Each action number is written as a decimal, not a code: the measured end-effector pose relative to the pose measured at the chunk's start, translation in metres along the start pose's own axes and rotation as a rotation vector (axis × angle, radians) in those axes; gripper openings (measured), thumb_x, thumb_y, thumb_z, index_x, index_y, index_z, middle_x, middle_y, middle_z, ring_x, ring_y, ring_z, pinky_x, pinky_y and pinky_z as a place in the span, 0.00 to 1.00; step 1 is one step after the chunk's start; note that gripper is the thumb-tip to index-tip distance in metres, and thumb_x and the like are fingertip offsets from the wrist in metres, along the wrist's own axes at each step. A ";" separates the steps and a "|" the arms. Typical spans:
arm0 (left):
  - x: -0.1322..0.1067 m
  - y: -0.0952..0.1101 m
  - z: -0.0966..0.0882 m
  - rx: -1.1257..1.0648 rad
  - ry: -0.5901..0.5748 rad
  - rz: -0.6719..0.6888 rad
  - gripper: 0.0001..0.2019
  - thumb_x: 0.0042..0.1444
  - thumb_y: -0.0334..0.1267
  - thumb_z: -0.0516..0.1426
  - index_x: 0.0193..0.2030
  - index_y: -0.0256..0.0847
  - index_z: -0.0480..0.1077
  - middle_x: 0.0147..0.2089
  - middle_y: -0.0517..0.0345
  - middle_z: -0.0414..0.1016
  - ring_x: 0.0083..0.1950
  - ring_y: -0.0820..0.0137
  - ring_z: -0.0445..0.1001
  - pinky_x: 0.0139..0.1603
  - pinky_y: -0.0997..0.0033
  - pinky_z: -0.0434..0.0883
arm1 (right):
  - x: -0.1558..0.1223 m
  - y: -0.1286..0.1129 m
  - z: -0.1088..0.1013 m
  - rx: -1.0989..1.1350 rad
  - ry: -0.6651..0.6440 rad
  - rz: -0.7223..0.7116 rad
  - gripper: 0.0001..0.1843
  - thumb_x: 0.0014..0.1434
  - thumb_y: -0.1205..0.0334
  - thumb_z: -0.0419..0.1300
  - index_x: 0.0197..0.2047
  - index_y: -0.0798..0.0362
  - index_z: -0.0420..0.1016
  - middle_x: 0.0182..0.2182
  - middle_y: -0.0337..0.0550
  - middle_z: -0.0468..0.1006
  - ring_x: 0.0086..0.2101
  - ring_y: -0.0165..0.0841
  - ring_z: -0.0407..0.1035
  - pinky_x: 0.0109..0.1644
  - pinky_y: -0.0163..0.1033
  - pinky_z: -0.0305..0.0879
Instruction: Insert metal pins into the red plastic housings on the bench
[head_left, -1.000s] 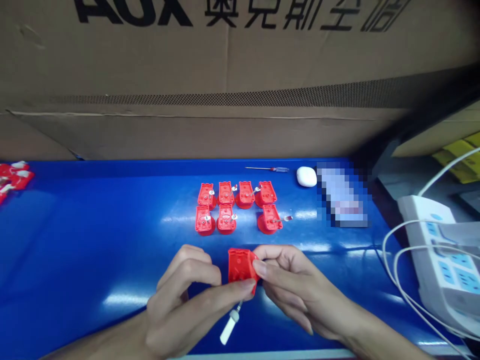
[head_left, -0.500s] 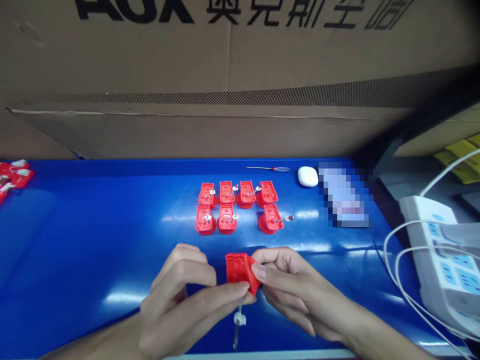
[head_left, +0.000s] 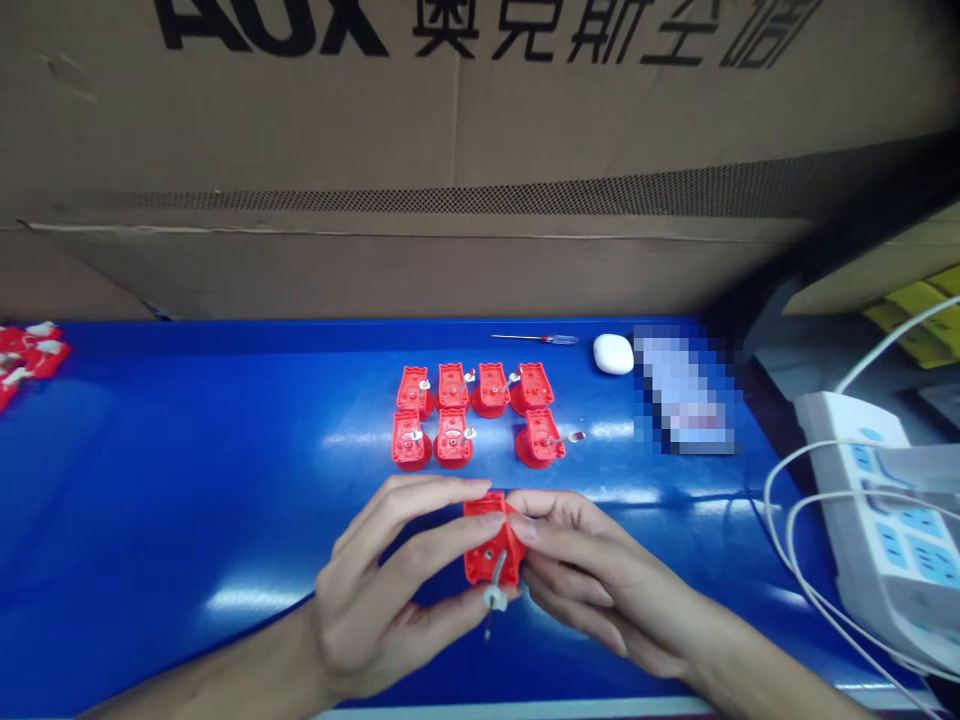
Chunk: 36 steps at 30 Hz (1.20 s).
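Both hands are on one red plastic housing (head_left: pixel 480 570), held above the near part of the table. My right hand (head_left: pixel 592 560) pinches its round flared side between thumb and fingers. My left hand (head_left: pixel 405 570) grips it from the left, with fingertips across its top and the thumb at its lower edge. A thin metal rod with a white plastic piece (head_left: pixel 494 598) sticks out of the housing towards me. Just beyond the hands stand two rows of similar red housings (head_left: pixel 453 437), most with a rod and white piece showing.
A thin screwdriver (head_left: pixel 555 340), a white rounded case (head_left: pixel 613 354) and a blurred-out flat object (head_left: pixel 686 390) lie at the back of the blue table (head_left: pixel 187 480). More red and white parts (head_left: pixel 30 355) are at far left. A power strip (head_left: pixel 885 520) with white cables stands at right.
The held housing has turned and shifted slightly right, showing more of its open inside. My left fingers have uncurled and moved over its top; the rod and white piece have moved up and right.
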<state>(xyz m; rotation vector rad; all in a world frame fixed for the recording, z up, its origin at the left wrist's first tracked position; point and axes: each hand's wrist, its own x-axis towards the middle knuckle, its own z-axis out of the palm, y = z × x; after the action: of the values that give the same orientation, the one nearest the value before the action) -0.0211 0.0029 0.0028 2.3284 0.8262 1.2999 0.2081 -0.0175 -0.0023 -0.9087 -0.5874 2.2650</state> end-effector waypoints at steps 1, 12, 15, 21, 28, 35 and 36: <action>0.000 0.000 0.000 -0.021 -0.008 0.003 0.18 0.65 0.32 0.70 0.60 0.37 0.78 0.59 0.45 0.82 0.58 0.61 0.83 0.56 0.61 0.84 | 0.000 0.000 0.000 0.003 0.003 0.003 0.14 0.76 0.51 0.65 0.42 0.53 0.77 0.14 0.21 0.54 0.13 0.19 0.43 0.18 0.29 0.40; -0.005 0.001 0.003 -0.028 -0.044 -0.059 0.16 0.63 0.26 0.70 0.57 0.35 0.80 0.58 0.44 0.81 0.56 0.65 0.82 0.56 0.67 0.82 | -0.014 0.008 0.001 -0.633 0.365 -0.377 0.15 0.78 0.48 0.60 0.58 0.47 0.72 0.20 0.27 0.66 0.18 0.26 0.57 0.23 0.32 0.55; -0.005 0.002 0.008 -0.025 -0.081 -0.106 0.14 0.65 0.27 0.69 0.56 0.37 0.80 0.57 0.47 0.82 0.55 0.66 0.83 0.57 0.68 0.83 | -0.019 0.010 -0.002 -0.960 0.476 -0.635 0.11 0.77 0.58 0.60 0.60 0.45 0.72 0.22 0.28 0.64 0.21 0.27 0.58 0.27 0.36 0.53; -0.015 -0.005 0.017 -0.015 -0.159 -0.188 0.10 0.67 0.31 0.68 0.54 0.41 0.80 0.59 0.49 0.82 0.57 0.64 0.85 0.60 0.65 0.84 | -0.019 0.011 -0.008 -1.186 0.323 -0.730 0.27 0.70 0.67 0.58 0.69 0.42 0.64 0.24 0.29 0.67 0.21 0.30 0.62 0.26 0.39 0.54; -0.018 -0.009 0.018 0.013 -0.175 -0.197 0.11 0.67 0.31 0.68 0.55 0.40 0.79 0.65 0.46 0.80 0.57 0.64 0.85 0.60 0.64 0.84 | -0.010 0.009 -0.008 -1.375 0.257 -0.717 0.33 0.68 0.64 0.64 0.72 0.43 0.60 0.21 0.24 0.63 0.18 0.28 0.60 0.26 0.38 0.54; -0.021 -0.004 0.014 0.158 -0.125 -0.043 0.07 0.65 0.29 0.69 0.47 0.38 0.79 0.43 0.54 0.81 0.41 0.69 0.81 0.44 0.68 0.80 | -0.014 0.010 -0.017 -1.421 0.350 -0.900 0.28 0.66 0.70 0.60 0.67 0.49 0.66 0.21 0.24 0.60 0.17 0.27 0.57 0.24 0.37 0.53; -0.021 -0.004 0.014 0.176 -0.135 -0.007 0.06 0.66 0.28 0.68 0.48 0.37 0.79 0.43 0.55 0.81 0.40 0.69 0.80 0.44 0.67 0.79 | -0.016 0.011 -0.019 -1.432 0.372 -0.930 0.26 0.66 0.70 0.59 0.66 0.49 0.68 0.21 0.24 0.60 0.17 0.27 0.57 0.24 0.37 0.53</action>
<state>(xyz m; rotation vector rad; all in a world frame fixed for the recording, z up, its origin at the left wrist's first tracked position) -0.0191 -0.0080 -0.0201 2.5141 0.9368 1.0916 0.2269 -0.0331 -0.0147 -1.1935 -1.9798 0.5852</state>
